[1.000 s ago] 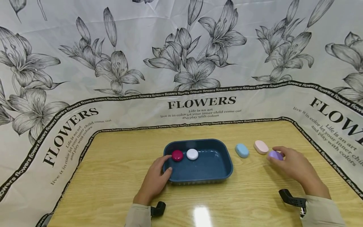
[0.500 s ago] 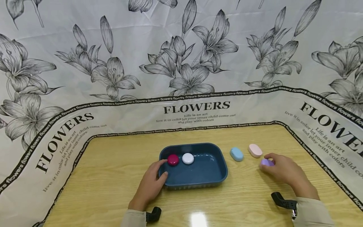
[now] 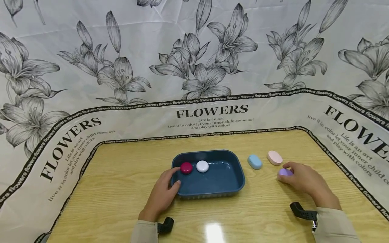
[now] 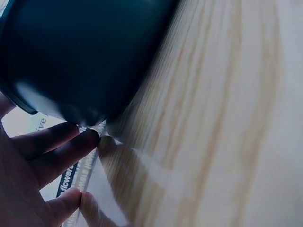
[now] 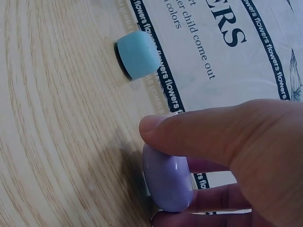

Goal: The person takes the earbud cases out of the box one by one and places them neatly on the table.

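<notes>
A dark blue rectangular tub (image 3: 212, 194) stands on the table, with a glossy dark red round piece (image 3: 186, 168) and a white one (image 3: 202, 166) inside near its back left. My left hand (image 3: 163, 194) holds the tub's left end, thumb and index finger at the rim; in the left wrist view other fingers touch the outer wall. Between thumb and fingers, my right hand (image 3: 305, 180) pinches a glossy purple oval piece (image 5: 168, 179), held on edge close over the table. A light blue oval piece (image 3: 254, 162) and a pale pink one (image 3: 275, 158) lie beyond it.
The wood-grain table (image 3: 121, 189) meets a white flower-printed cloth (image 3: 136, 128) at the back and both sides. Each wrist carries a black camera mount, such as the right mount (image 3: 302, 212). The blue piece lies between the tub and the pink piece.
The purple piece, in my right hand's pinch, has moved slightly left and nearer to me relative to the pink piece. The head view has shifted a little; my left hand stays at the tub.
</notes>
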A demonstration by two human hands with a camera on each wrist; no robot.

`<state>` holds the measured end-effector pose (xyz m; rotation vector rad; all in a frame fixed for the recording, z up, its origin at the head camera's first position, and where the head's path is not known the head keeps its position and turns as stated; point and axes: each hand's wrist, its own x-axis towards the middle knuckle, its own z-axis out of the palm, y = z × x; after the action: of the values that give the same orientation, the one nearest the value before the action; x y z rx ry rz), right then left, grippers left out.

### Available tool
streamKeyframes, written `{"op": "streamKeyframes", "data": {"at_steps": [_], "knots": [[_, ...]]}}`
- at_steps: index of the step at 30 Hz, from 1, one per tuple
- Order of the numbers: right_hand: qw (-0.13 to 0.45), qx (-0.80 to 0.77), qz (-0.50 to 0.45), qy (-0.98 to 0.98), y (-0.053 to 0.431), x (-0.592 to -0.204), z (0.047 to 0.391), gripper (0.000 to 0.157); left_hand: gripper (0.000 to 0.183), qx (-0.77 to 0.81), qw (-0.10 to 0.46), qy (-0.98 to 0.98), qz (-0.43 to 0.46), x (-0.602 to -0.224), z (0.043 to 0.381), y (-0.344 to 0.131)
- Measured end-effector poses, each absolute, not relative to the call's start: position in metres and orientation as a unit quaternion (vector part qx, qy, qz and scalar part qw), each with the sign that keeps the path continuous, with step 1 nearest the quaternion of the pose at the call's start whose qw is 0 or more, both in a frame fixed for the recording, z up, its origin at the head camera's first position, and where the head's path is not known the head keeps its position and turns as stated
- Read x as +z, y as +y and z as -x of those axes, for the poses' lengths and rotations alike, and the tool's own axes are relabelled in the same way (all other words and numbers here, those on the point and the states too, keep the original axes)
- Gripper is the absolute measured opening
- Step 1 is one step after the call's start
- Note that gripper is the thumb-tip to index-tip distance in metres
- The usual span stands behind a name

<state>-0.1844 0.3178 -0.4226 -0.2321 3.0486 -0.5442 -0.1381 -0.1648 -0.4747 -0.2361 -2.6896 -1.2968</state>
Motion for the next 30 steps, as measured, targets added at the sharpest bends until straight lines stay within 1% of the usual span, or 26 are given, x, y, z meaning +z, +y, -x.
{"op": "streamKeyframes", "data": {"at_steps": [8,17,30], "knots": [[0.016,-0.177,0.077,0.981,0.318,-0.417,0.187,0.065,0.044,-0.432,0.075,-0.894,0.090,-0.472,0.146,-0.164],[0.018,-0.178,0.088,0.980,0.310,-0.416,0.195,0.065,0.044,-0.432,0.084,-0.894,0.079,-0.473,0.144,-0.170],[0.042,-0.177,0.075,0.980,0.315,-0.420,0.184,0.069,0.044,-0.432,0.070,-0.895,0.084,-0.474,0.138,-0.168]]}}
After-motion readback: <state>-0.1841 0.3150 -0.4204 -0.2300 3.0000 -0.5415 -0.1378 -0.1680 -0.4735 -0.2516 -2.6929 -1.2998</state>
